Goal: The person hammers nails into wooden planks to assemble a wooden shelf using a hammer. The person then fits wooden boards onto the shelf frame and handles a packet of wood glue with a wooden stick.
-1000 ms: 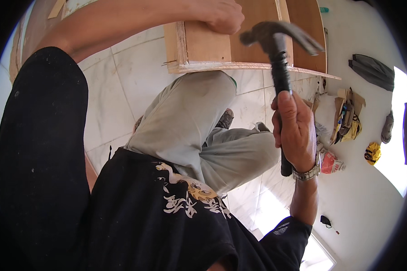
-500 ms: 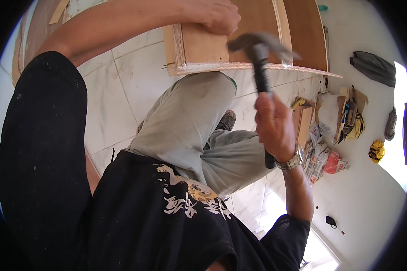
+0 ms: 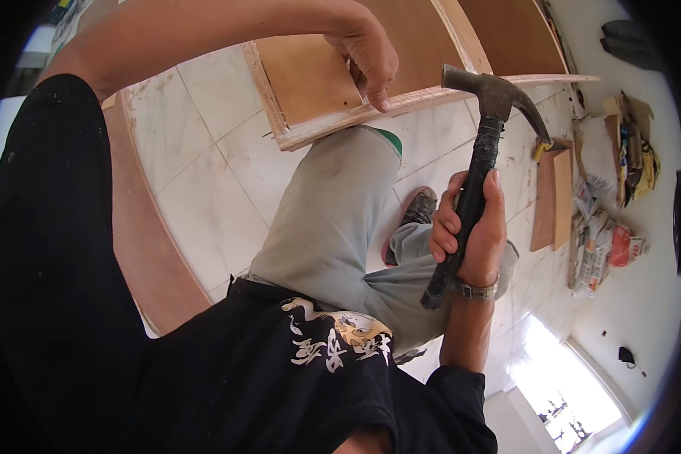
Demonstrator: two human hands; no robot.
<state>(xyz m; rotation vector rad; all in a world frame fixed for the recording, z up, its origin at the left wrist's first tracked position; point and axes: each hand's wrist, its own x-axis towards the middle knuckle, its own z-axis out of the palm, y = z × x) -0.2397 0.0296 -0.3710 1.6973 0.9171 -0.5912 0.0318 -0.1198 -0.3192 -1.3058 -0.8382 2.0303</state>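
Head view: steel claw hammer [image 3: 483, 144], rough-edged plywood panel [image 3: 318, 83].

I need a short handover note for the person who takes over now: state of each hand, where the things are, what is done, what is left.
Right hand: closed around the black handle of the hammer, head raised a little to the right of the wooden panel, not touching it.
Left hand: fingertips pinched at the panel's front edge, thumb pressing down; whether it holds a nail is too small to tell.
The panel rests over the person's knee above the tiled floor.
Done: panel steadied, hammer lifted.
Left: probably the blow at the pinched spot; mind the fingers.
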